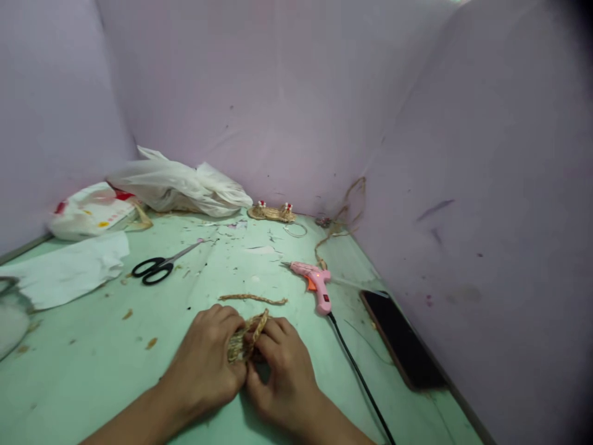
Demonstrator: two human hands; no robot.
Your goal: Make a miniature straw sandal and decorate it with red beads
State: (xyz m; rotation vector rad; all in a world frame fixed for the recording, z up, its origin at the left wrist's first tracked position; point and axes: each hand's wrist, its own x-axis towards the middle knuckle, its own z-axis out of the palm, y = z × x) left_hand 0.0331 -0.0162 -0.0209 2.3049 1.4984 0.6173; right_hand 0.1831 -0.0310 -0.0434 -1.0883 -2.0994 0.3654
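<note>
Close to the front of the green table, my left hand (210, 352) is closed around the left side of a small woven straw piece (237, 346). The fingers of my right hand (280, 364) pinch its right side, where a braided strip (260, 326) sticks up at a slant. Much of the woven piece is hidden by my fingers. Just beyond my hands lies a loose length of braided cord (253, 299). A pink glue gun (315, 281) rests to the right, its nozzle pointing left and its black cable running toward me.
Black-handled scissors (160, 267) and white paper (69, 269) lie on the left. At the back are a white plastic bag (185, 185) and a pair of small straw slippers (272, 214) with red-and-white decorations. A dark phone (403, 340) lies along the right wall; tangled twine (340, 216) sits behind.
</note>
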